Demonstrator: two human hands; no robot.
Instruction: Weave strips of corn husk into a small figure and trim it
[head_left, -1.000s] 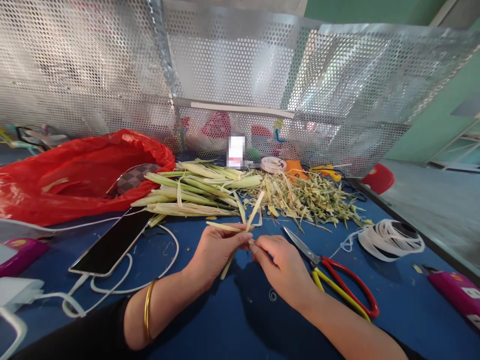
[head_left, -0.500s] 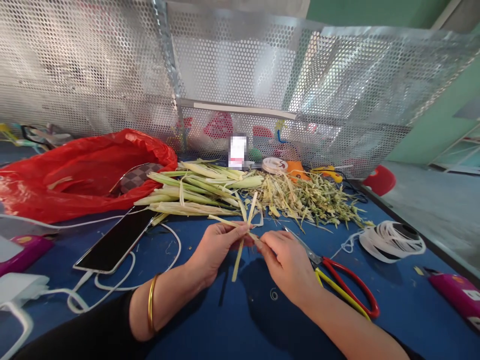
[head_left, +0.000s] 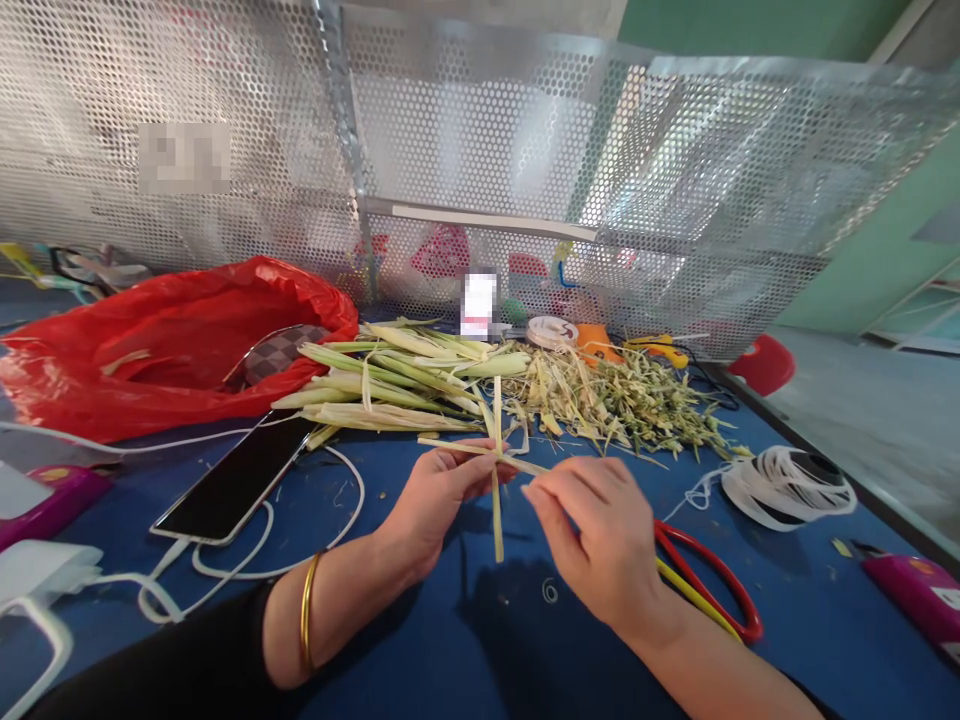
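Note:
Pale husk strips (head_left: 497, 515) cross one another in front of me, above the blue table. My left hand (head_left: 442, 490) pinches them at the crossing between thumb and fingers; a gold bangle is on that wrist. My right hand (head_left: 592, 530) has its fingers closed at the right end of one strip, which runs from the crossing. One strip hangs down, others point up and left. Behind the hands lies a pile of green-yellow husks (head_left: 397, 375), with shredded plant bits (head_left: 645, 400) to its right.
Scissors (head_left: 712, 575) lie partly behind my right hand. A string spool (head_left: 787, 485) and a purple cutter (head_left: 911, 595) are at right. On the left are a red bag (head_left: 172, 290), a phone (head_left: 232, 480) and white cables. A perforated metal screen (head_left: 480, 130) stands behind.
My right hand has moved right, away from my left hand, along the strip. The crossed strips have turned, so one now hangs straight down. More of the scissors is covered.

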